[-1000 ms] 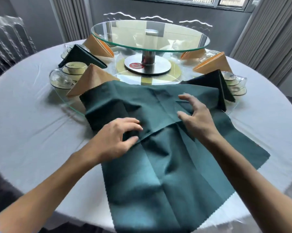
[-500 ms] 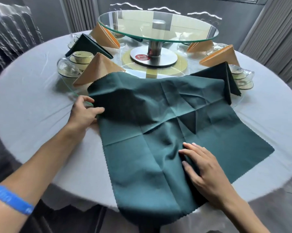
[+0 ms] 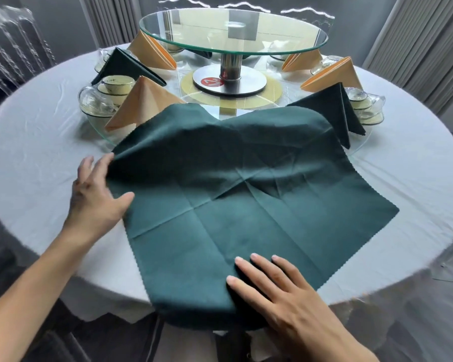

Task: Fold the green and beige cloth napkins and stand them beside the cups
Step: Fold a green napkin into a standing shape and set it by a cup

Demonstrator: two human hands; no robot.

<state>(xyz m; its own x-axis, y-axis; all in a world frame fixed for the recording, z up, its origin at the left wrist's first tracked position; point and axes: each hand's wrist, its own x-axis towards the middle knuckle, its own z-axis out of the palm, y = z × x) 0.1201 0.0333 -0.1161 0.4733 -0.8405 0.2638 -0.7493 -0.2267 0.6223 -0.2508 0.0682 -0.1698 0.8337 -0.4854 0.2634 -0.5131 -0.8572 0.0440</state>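
Observation:
A large dark green napkin [image 3: 246, 205] lies spread on the white tablecloth [image 3: 37, 158], creased, with its far part billowed up off the table. My left hand [image 3: 94, 194] holds its left edge, thumb on top and fingers spread beside the raised corner. My right hand [image 3: 285, 304] lies flat, fingers straight, on the napkin's near edge where it hangs over the table's rim. Folded napkins stand in cones by the cups: a beige one [image 3: 144, 103] and a green one [image 3: 123, 66] at the left cups [image 3: 115, 83], and a green one [image 3: 335, 108] at the right cups [image 3: 363, 105].
A raised glass turntable [image 3: 233, 30] on a steel post stands in the table's middle. More beige cones [image 3: 335, 74] [image 3: 152, 50] ring it. A low glass disc's rim [image 3: 361, 147] runs under the cups. A clear chair [image 3: 11, 48] stands far left.
The napkin's far part has lifted and puffed up. My right hand slid toward me to the near edge; my left hand stays on the left edge.

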